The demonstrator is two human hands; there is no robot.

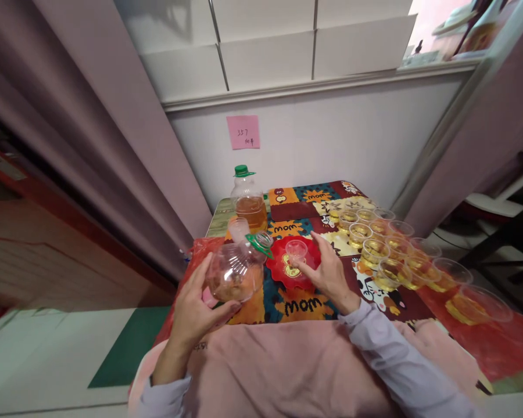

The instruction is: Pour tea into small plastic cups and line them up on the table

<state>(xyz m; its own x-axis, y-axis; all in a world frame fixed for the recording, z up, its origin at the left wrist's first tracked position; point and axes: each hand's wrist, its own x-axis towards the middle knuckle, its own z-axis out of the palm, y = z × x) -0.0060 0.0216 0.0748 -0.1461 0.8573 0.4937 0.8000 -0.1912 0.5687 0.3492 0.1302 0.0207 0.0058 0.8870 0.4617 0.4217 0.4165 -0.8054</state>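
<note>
My left hand [198, 305] is wrapped round a clear plastic bottle [234, 271], tilted with its open mouth and hinged green cap [261, 242] pointing right, a little amber liquid in its belly. My right hand [329, 270] pinches a small clear cup [296, 251] held over a red plate [283, 273] on the patterned tablecloth. The cup looks nearly empty. The bottle's mouth is just left of the cup.
A second capped bottle [249, 203] with amber liquid stands behind. Several filled clear cups [387, 255] line the table's right side. A pink note [243, 132] hangs on the wall. Curtains flank both sides. A pink cloth [287, 360] covers my lap.
</note>
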